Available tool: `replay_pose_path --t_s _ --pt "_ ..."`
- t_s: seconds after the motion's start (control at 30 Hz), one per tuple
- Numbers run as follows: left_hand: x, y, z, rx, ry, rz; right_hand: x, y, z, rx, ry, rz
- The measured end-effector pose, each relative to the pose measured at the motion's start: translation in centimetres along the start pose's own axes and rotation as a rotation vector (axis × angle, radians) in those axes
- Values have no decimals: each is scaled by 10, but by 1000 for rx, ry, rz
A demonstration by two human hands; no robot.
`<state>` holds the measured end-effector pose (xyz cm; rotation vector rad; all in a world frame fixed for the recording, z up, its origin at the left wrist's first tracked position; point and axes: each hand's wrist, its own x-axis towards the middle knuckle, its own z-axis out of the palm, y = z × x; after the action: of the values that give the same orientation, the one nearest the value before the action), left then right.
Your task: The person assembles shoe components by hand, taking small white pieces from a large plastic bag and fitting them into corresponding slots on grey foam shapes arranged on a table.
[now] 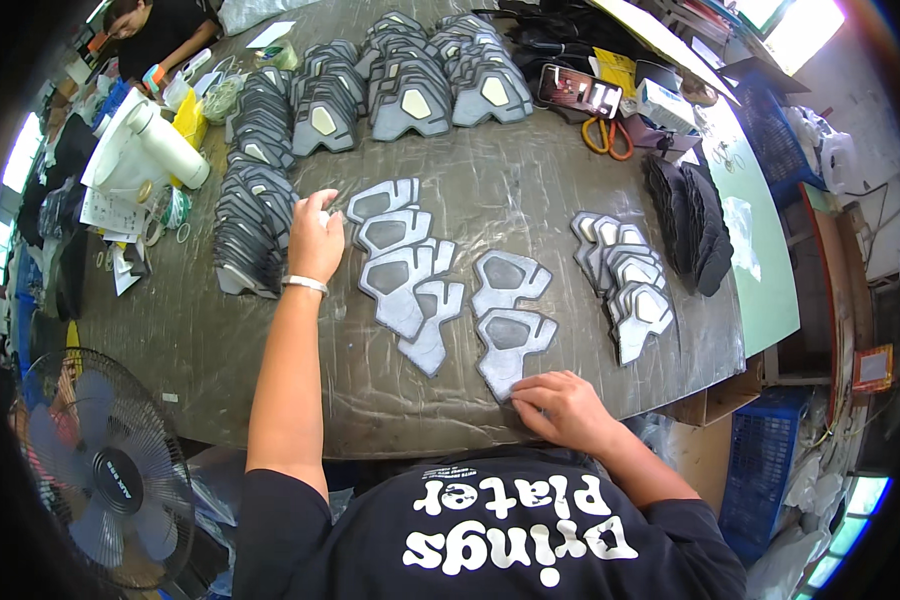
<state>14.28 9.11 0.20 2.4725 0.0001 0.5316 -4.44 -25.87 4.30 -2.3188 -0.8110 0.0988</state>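
My left hand (317,238) is beside a long overlapping stack of dark shaped pieces (250,225) on the left. Its fingers are curled together, and what they hold, if anything, is hidden. Near the table's front edge, my right hand (568,410) pinches the lower tip of a flat grey cut-out piece (502,362). Another grey piece (500,275) with the same outline overlaps its far end. Between my hands lies an overlapping row of similar grey pieces (395,298). A further fanned row, grey with pale centres (642,308), sits to the right.
Several stacks of dark pieces with cream patches (410,108) fill the table's (370,415) far side. Orange-handled scissors (608,138), a phone (580,90) and black pieces (688,225) lie right. A white bottle (165,145) stands left, a fan (110,480) front left. A person (165,35) sits far left.
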Motion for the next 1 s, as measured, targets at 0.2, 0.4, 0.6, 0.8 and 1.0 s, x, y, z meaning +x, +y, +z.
replay_pose_path --t_s 0.2,0.4,0.6,0.8,1.0 --pt "-79 109 -14 -1580 -523 -693 51 -23 -21 329 232 198" --pt "-119 153 -9 -1646 -593 -779 76 -25 -16 174 155 32" --pt "-130 168 -2 -1383 -583 -660 69 -16 -18 398 65 171" --pt "-137 155 8 -1402 -577 -738 53 9 2 741 148 362" --pt "-148 157 -2 -1293 -604 -723 44 10 -2 1055 124 606"
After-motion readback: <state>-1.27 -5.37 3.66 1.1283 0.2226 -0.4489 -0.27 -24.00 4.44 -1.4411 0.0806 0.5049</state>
